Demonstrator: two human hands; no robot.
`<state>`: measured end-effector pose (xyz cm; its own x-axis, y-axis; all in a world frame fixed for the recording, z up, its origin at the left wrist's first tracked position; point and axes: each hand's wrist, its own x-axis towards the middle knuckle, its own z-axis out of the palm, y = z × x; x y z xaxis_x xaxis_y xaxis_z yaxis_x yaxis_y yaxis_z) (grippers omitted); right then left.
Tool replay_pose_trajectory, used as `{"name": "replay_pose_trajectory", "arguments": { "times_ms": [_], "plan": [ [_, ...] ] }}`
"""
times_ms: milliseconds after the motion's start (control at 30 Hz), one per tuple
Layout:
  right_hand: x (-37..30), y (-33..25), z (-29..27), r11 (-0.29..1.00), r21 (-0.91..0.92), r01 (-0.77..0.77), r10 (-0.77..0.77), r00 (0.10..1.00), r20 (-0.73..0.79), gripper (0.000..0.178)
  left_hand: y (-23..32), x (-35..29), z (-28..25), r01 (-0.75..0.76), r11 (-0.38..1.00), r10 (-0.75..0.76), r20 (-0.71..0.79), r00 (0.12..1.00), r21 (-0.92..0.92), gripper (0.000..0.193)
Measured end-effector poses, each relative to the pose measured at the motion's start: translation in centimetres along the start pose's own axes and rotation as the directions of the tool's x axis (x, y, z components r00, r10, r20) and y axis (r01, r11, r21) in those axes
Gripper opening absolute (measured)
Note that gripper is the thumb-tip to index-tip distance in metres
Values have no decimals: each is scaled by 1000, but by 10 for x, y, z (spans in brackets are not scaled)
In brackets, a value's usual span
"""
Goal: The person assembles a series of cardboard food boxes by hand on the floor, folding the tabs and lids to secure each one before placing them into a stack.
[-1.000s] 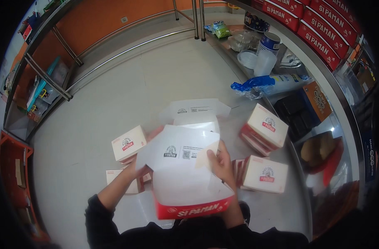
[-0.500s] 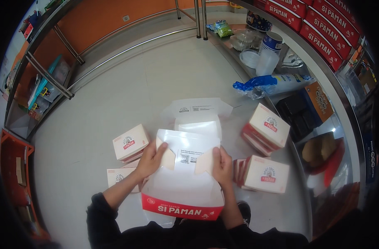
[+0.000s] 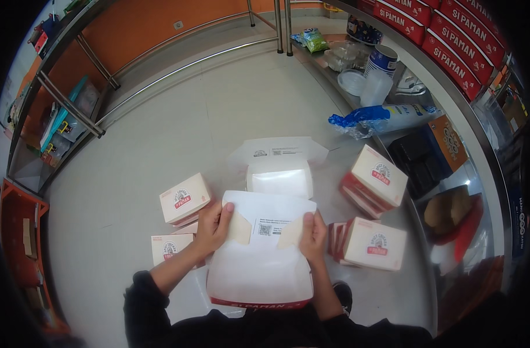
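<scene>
A part-folded cardboard food box (image 3: 260, 268), white inside with a red front wall, is held low before my body. My left hand (image 3: 213, 227) grips its left edge, thumb lying on the inner side near a folded corner flap. On the opposite edge my right hand (image 3: 313, 236) holds it the same way, thumb by the other flap. The fingers behind the card are mostly hidden. Just beyond it an open white box (image 3: 279, 178) stands on the floor with its lid raised away from me.
Closed white-and-red boxes stand in stacks (image 3: 185, 200) at the left and stacks (image 3: 376, 243) at the right. A steel shelf on the right holds paper cups (image 3: 381, 61) and a blue-and-clear plastic pack (image 3: 381, 119). Red boxes (image 3: 450, 46) are piled above. A steel rack (image 3: 189, 78) stands at the back.
The held box has tipped, so its red front wall shows much less, and its far edge sits slightly lower and further right. Both hands keep their hold.
</scene>
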<state>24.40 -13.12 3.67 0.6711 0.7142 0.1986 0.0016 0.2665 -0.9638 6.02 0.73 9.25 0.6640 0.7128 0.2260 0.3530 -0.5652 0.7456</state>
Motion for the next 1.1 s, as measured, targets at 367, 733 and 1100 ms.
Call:
{"name": "replay_pose_trajectory", "arguments": {
  "times_ms": [367, 733, 1100],
  "plan": [
    [7, -14, -20, 931, 300, -209, 180, 976, 122, 27, 18, -2, -8, 159, 857, -128, 97, 987, -490, 21],
    [8, -9, -35, 954, 279, -107, 9, 944, 329, 13, 13, -4, -31, 320, 822, -173, 329, 928, -472, 10],
    [7, -16, -35, 981, 172, -88, 20, 931, 364, 7, 26, -1, -34, 309, 786, -204, 248, 947, -535, 22]
  ]
}}
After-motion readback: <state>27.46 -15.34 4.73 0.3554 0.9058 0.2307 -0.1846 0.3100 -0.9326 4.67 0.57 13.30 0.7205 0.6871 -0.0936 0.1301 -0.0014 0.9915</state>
